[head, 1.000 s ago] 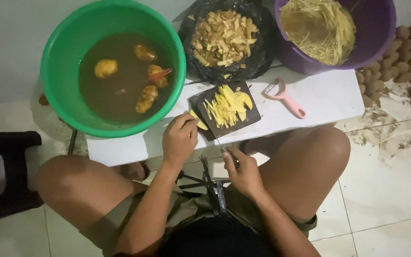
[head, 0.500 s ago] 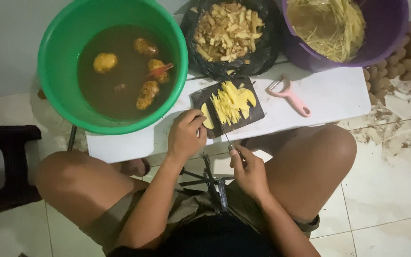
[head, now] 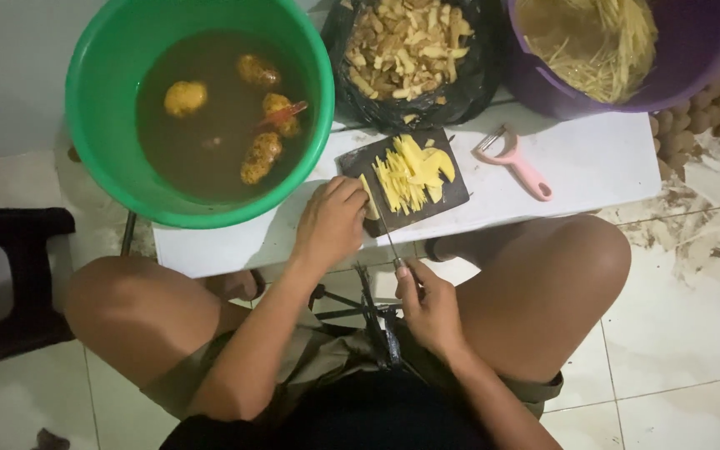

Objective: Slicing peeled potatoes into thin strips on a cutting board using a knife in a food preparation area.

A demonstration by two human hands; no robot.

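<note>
Left hand (head: 332, 222) now farther onto cutting board (head: 402, 177), knuckles up.

White table (head: 593, 167) bears green basin (head: 93, 108), cutting board (head: 452, 196), pink peeler (head: 520, 163).

The person wears short olive-khaki shorts with cuffed hems that leave both knees and thighs bare, a dark, almost black top at the waist, no sleeves over the forearms, and nothing on the left hand (head: 331, 223) or the right hand (head: 428, 307).
</note>
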